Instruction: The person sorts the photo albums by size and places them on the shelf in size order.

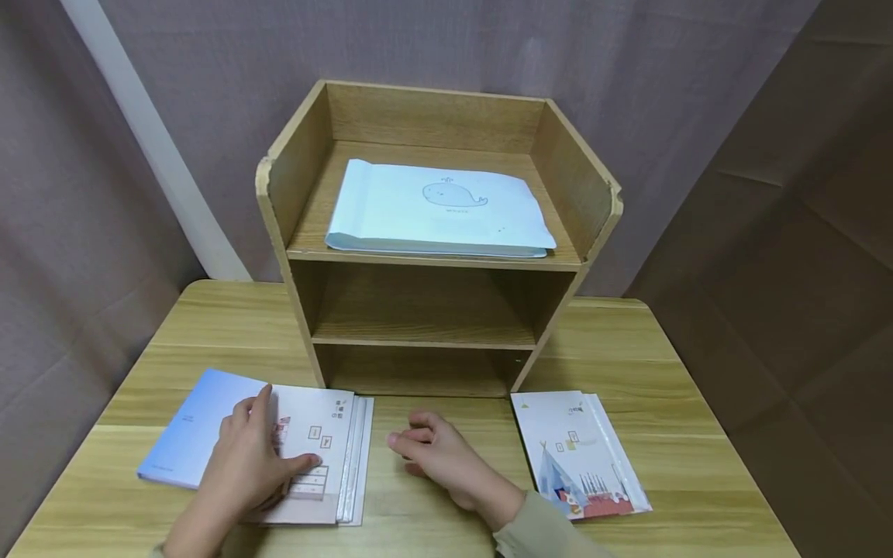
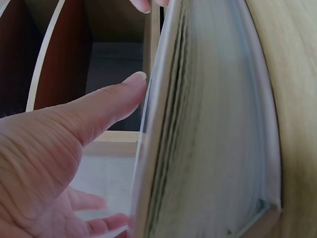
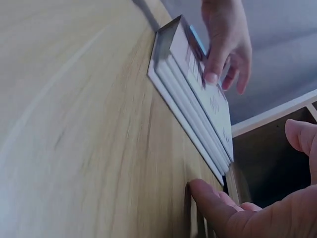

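- Left hand (image 1: pixel 247 461) over illustrated book (image 1: pixel 328 434), thumb spread away from the other fingers, thumb tip on the cover; cannot tell if the other fingertips hook the book's edge.
- Right hand (image 1: pixel 446 457) above the table (image 1: pixel 412 531), between the illustrated book and the tent-cover book (image 1: pixel 568 449).
- Head view: right thumb and fingers look close, loosely bent; right wrist view shows a clear gap between them.
- Illustrated book tops a stack at the left, just beside blue book (image 1: pixel 202 418).
- Left wrist view adds the thick page block (image 2: pixel 213 124); head view gives covers mainly.
- Right wrist view shows the stack's layered edges, lying flat on the table.
- Only head view shows the whale-cover book (image 1: pixel 405 209), flat on the top level of the wooden shelf (image 1: pixel 432 116).
- Surface: light wood-grain table, shelf standing toward its back.
- Room: grey-purple curtain (image 1: pixel 432 39) behind, 1 pale strip (image 1: pixel 156 139) at left, brown panel (image 1: pixel 788 232) at right.
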A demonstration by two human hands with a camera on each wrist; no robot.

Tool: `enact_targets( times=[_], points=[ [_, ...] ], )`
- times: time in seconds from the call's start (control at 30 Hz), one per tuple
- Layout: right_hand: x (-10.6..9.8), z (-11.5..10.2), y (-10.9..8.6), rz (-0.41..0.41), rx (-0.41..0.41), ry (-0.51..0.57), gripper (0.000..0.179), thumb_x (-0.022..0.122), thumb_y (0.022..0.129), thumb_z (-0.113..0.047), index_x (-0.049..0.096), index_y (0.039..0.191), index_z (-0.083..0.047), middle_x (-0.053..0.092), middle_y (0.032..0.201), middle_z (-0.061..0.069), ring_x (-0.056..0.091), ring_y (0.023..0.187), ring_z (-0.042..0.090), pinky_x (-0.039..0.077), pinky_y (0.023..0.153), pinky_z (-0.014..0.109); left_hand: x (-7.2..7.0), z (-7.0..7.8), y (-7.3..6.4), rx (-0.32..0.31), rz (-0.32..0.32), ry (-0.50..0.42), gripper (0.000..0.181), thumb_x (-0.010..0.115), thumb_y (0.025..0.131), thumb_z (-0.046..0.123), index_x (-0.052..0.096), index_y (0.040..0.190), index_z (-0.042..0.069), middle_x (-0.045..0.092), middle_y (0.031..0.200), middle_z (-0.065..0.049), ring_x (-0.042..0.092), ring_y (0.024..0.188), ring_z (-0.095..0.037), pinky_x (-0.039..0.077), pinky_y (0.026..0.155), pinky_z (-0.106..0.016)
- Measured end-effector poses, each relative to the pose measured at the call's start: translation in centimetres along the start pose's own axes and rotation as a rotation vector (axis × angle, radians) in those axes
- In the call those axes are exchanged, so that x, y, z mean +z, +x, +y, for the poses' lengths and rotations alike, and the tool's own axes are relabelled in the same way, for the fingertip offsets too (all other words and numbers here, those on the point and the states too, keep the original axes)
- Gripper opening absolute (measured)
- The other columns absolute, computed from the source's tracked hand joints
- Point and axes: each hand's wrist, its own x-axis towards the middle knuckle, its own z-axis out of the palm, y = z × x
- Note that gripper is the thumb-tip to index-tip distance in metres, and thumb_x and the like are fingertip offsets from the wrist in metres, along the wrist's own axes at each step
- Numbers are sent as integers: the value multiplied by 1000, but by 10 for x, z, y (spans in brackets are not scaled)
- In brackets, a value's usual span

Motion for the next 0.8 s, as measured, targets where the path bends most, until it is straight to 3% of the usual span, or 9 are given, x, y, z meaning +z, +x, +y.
enact_targets(
  times=[0.17,0.33,0.6,0.8],
  points=[
    [9,-1,3,-19,41,54,80,73,88,-27,28,142,11,54,117,20,57,108,33,52,90,45,0,-6,1,23,-34,-33,128,89,58,54,22,145,-13,38,127,-39,40,116,-53,36,95,-64],
    [16,0,7,-50,76,108,82,71,89,-29,27,141,16,50,124,23,56,112,32,51,93,42,0,-6,1,13,-70,-37,131,87,59,57,20,142,-18,38,124,-42,44,112,-52,39,95,-63],
    [19,2,15,-75,96,215,52,68,92,-25,52,121,15,55,114,21,57,106,27,48,97,39,-2,-7,0,26,-100,-66,130,87,61,55,18,143,-19,38,125,-43,46,113,-51,39,97,-62],
    [21,3,16,-69,101,218,46,67,92,-21,54,118,15,56,114,21,57,106,28,48,98,40,-4,-6,3,16,-161,-153,129,86,63,53,15,143,-19,34,133,-44,42,121,-51,33,102,-63]
  ],
)
